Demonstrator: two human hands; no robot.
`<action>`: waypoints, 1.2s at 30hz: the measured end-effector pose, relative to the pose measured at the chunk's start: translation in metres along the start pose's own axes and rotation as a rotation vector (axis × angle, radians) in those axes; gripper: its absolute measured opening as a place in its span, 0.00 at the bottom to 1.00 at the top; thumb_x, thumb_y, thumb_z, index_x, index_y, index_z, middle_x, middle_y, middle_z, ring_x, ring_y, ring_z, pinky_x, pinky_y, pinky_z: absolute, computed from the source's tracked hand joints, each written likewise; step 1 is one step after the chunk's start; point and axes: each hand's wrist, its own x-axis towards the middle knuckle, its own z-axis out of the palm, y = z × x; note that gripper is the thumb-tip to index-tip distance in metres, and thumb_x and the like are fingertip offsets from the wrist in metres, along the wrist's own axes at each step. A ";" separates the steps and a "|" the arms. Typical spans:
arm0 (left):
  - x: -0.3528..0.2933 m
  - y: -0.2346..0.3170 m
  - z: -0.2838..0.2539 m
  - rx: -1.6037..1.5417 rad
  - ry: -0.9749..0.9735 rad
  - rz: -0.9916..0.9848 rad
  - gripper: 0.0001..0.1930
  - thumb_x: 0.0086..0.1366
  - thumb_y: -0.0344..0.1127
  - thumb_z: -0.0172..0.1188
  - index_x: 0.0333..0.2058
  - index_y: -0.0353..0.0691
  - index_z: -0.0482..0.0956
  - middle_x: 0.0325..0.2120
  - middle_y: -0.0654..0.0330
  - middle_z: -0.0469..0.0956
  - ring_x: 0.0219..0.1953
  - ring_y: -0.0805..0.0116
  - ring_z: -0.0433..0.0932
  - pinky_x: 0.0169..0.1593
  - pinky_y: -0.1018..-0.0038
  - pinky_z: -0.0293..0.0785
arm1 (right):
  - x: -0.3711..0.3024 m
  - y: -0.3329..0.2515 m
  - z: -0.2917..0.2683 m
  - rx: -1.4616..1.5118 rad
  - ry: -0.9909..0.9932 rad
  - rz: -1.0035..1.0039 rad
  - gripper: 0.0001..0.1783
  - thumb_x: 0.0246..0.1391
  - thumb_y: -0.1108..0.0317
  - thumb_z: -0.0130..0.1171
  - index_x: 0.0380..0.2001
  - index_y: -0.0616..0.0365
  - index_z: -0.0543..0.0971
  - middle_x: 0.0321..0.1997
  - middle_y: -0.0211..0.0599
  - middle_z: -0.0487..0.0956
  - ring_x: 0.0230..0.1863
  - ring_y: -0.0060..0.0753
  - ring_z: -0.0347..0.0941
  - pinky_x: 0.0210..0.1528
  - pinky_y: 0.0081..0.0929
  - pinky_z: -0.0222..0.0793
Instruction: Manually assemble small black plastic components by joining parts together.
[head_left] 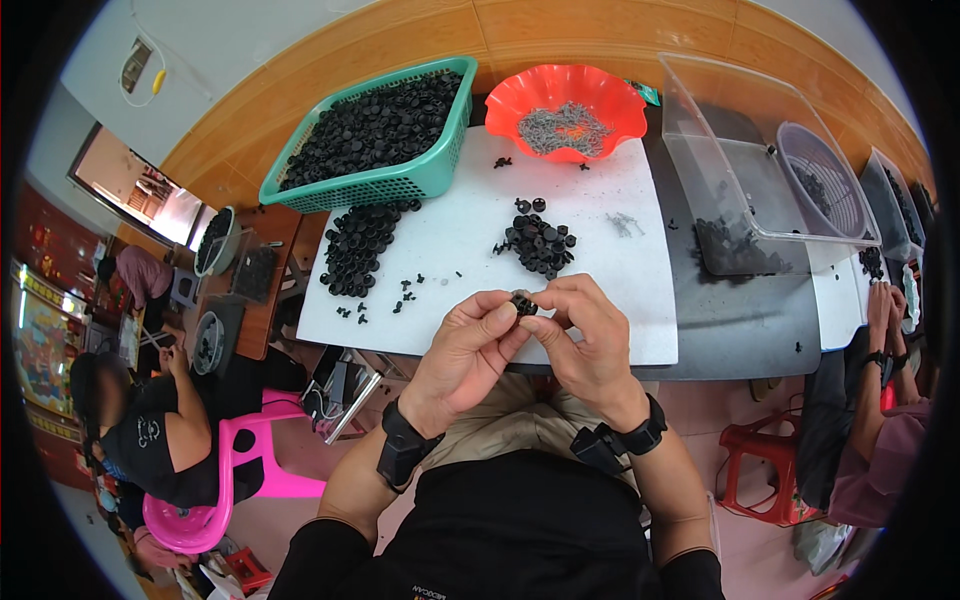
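Above the front edge of the white board [610, 275], my two hands meet at a small round black plastic part [523, 304]. My left hand [470, 345] pinches it between thumb and fingertips. My right hand [588, 335] is closed at its other side, thumb and index finger against it; whether a second tiny piece sits in those fingertips is hidden. Just beyond my hands lies a small heap of black caps [540, 245]. A larger heap of similar black caps [355, 250] spreads to the left, with several tiny black pieces [405, 296] scattered between.
A green basket [455, 130] full of black caps stands at the back left. Beside it is a red scalloped bowl [505, 95] with small grey metal pins [565, 128]. A clear plastic bin [690, 130] stands right. Co-workers sit at left and right; a red stool [765, 445] is right.
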 end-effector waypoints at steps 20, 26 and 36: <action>-0.001 -0.005 0.000 0.054 -0.013 -0.001 0.06 0.70 0.28 0.59 0.45 0.37 0.80 0.44 0.57 0.82 0.47 0.69 0.82 0.54 0.74 0.83 | -0.006 0.004 -0.002 0.019 0.052 -0.043 0.15 0.46 0.77 0.74 0.39 0.62 0.83 0.35 0.39 0.80 0.26 0.27 0.76 0.27 0.22 0.72; -0.002 -0.005 0.003 0.068 -0.001 0.014 0.06 0.70 0.27 0.60 0.44 0.37 0.81 0.44 0.55 0.82 0.46 0.68 0.83 0.54 0.73 0.83 | -0.006 0.006 -0.002 -0.007 0.048 -0.089 0.14 0.47 0.78 0.73 0.39 0.62 0.83 0.35 0.40 0.80 0.26 0.29 0.76 0.27 0.23 0.72; -0.003 -0.006 0.005 0.106 0.005 0.048 0.06 0.69 0.26 0.61 0.42 0.39 0.83 0.44 0.55 0.83 0.46 0.68 0.83 0.54 0.72 0.82 | -0.007 0.005 -0.002 -0.064 0.053 -0.155 0.14 0.48 0.78 0.72 0.40 0.62 0.81 0.36 0.41 0.80 0.27 0.33 0.78 0.26 0.24 0.73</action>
